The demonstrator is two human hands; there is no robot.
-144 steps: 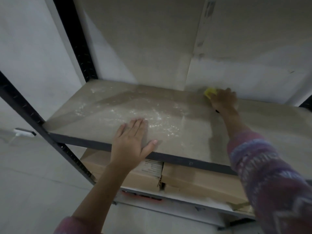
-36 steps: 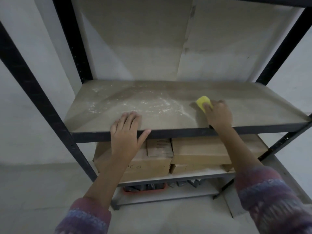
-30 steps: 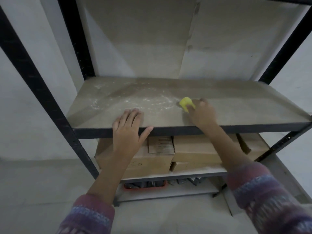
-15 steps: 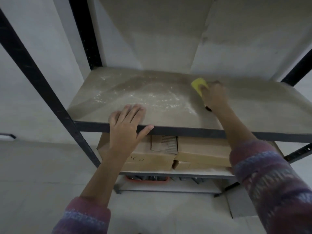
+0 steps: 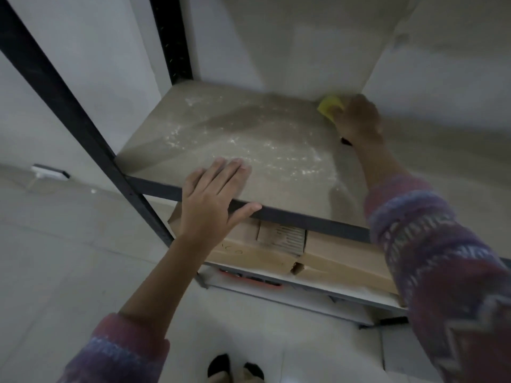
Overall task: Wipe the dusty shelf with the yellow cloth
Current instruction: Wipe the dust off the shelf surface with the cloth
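The dusty shelf [image 5: 265, 128] is a beige board in a black metal rack, with white dust scattered over its left and middle part. My right hand [image 5: 359, 120] grips the yellow cloth [image 5: 329, 106] and presses it on the board at the back, against the rear wall. Only the cloth's left part shows past my fingers. My left hand [image 5: 213, 200] lies flat, fingers spread, on the shelf's front edge, the thumb hanging over the dark front rail.
A black upright post [image 5: 69, 106] runs diagonally at the left, another [image 5: 171, 37] at the back left. Cardboard boxes [image 5: 276, 244] fill the shelf below. My feet [image 5: 235, 367] stand on the pale floor. A white power strip [image 5: 49, 172] lies by the left wall.
My right hand has pushed the yellow cloth from the shelf's middle back to the rear wall. My view has come closer and tilted down. My left hand stays on the front edge.
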